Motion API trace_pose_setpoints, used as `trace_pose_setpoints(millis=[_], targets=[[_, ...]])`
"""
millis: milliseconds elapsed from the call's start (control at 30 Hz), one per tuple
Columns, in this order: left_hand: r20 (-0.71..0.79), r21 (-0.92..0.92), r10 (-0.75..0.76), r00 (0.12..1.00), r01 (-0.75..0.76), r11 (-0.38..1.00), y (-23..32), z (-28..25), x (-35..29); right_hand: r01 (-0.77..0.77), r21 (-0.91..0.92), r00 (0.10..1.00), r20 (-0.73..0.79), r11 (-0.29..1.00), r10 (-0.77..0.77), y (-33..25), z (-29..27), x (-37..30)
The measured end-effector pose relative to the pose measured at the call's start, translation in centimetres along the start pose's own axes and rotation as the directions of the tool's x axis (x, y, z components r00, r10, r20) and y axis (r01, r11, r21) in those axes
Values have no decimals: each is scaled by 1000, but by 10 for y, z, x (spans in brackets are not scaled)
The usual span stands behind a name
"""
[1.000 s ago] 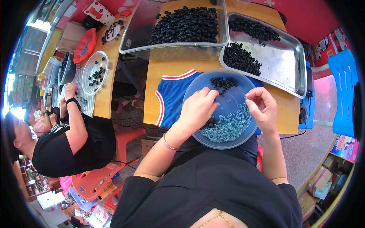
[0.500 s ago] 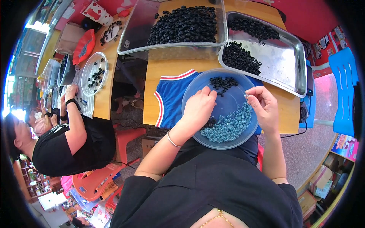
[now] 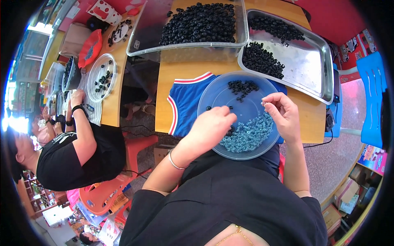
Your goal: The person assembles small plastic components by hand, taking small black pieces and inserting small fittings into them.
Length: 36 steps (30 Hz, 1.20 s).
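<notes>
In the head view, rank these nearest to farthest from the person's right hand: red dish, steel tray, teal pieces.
1. Teal pieces, in the basin beside the right hand
2. Steel tray, beyond the hand
3. Red dish, far off to the left

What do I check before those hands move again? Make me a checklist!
1. Right hand pinching a small piece: ok.
2. Left hand holding something: cannot tell, its fingers hide it.
3. Fingertips above the round plastic bowl: ok.
4. Small blue parts inside the bowl: ok.
5. Bowl's black parts all together: not ok, some lie near the left hand.
</notes>
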<state>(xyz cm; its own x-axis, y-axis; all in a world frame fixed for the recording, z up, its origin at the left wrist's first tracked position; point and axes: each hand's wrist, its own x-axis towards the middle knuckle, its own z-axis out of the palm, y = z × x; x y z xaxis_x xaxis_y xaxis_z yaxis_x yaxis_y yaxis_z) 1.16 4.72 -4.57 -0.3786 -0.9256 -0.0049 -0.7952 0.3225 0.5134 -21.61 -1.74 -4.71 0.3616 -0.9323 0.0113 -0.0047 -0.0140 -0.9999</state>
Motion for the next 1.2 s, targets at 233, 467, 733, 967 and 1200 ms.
trace_pose_setpoints(millis=[233, 467, 733, 967, 1200], targets=[[56, 95, 43, 997, -48, 994, 4, 23, 4, -2, -23, 1000, 10, 1000, 2, -2, 2, -1], [29, 79, 48, 998, -50, 996, 5, 21, 8, -30, -26, 999, 36, 999, 31, -2, 3, -3], [62, 50, 123, 990, -126, 991, 3, 19, 9, -22, -38, 994, 105, 999, 26, -2, 7, -4], [230, -959, -135, 964, 248, 135, -12, 1, 7, 29, -76, 995, 98, 997, -21, -9, 21, -6], [209, -885, -114, 971, 138, -445, -17, 16, 6, 300, -267, 953, 126, 916, -276, -19, 43, -4]])
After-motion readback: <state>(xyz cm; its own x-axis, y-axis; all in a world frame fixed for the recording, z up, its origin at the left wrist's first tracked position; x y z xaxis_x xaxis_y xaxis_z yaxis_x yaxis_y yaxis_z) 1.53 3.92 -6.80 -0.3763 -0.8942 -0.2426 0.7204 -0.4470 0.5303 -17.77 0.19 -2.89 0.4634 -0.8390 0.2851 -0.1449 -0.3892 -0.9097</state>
